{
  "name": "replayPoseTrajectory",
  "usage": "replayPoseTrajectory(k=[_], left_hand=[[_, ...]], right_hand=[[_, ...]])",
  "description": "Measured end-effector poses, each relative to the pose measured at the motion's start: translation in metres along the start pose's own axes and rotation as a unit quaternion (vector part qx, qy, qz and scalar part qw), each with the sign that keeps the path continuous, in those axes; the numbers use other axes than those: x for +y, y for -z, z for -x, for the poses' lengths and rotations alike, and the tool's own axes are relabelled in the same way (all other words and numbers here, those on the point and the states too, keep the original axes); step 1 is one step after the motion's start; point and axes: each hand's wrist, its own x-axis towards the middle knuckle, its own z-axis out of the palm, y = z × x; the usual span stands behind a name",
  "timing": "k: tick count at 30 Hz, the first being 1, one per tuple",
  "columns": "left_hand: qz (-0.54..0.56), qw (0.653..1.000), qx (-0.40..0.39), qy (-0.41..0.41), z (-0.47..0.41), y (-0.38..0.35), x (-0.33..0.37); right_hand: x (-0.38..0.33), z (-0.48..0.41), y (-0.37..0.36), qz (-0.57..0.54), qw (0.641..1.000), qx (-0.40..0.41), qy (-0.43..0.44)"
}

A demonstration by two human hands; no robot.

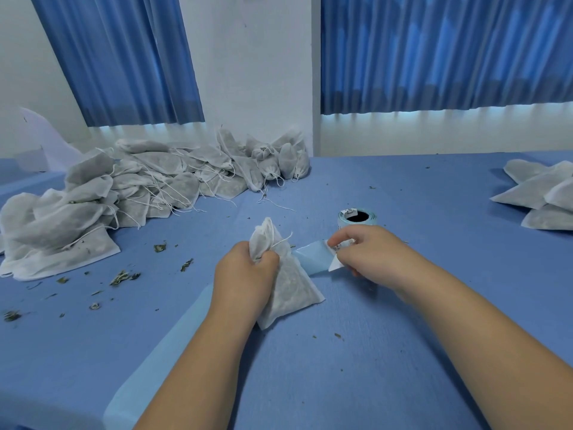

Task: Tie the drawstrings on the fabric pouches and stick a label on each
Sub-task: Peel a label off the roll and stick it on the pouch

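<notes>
A white fabric pouch (288, 287) filled with dried leaves lies in the middle of the blue table. My left hand (245, 274) grips its gathered neck, and the white drawstring (280, 240) sticks up above my fingers. To the right, my right hand (362, 249) pinches a white printed label (336, 263) and lifts it off the pale blue backing strip (310, 262). The strip runs back to the label roll (356, 217), which stands just behind my right hand.
A large heap of pouches with loose strings (148, 187) covers the back left of the table. A smaller stack of flat pouches (539, 193) lies at the far right. Dried leaf crumbs (121, 277) are scattered on the left. A length of pale blue backing strip (161, 361) trails toward the front edge.
</notes>
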Motion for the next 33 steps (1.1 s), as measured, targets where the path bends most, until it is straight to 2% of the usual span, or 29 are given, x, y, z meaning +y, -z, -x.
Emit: replayPoseTrajectory(k=[8, 15, 19, 21, 23, 26, 28, 30, 33], left_hand=[[0.009, 1.000, -0.012, -0.013, 0.002, 0.001, 0.000], [0.042, 0.997, -0.041, -0.057, 0.004, -0.004, 0.004], [0.095, 0.992, -0.055, -0.061, 0.011, -0.006, 0.010], [0.140, 0.984, -0.097, -0.060, 0.018, -0.008, 0.019], [0.174, 0.968, -0.168, -0.061, 0.025, -0.013, 0.032], [0.171, 0.950, -0.250, -0.075, 0.028, -0.027, 0.055], [0.173, 0.936, -0.298, -0.077, 0.028, -0.040, 0.070], [0.169, 0.922, -0.339, -0.082, 0.025, -0.053, 0.083], [0.162, 0.896, -0.404, -0.085, 0.022, -0.072, 0.093]], right_hand=[[0.006, 0.003, 0.022, -0.038, 0.999, 0.009, -0.014], [0.020, 0.019, 0.051, -0.089, 0.994, -0.061, 0.021], [0.027, 0.026, 0.063, -0.085, 0.993, -0.063, 0.053], [0.029, 0.030, 0.071, -0.105, 0.990, -0.065, 0.073], [0.031, 0.034, 0.078, -0.179, 0.976, -0.081, 0.097], [0.032, 0.041, 0.089, -0.348, 0.919, -0.119, 0.141], [0.032, 0.046, 0.095, -0.420, 0.882, -0.129, 0.171], [0.032, 0.051, 0.100, -0.450, 0.862, -0.137, 0.189], [0.032, 0.056, 0.100, -0.454, 0.856, -0.141, 0.201]])
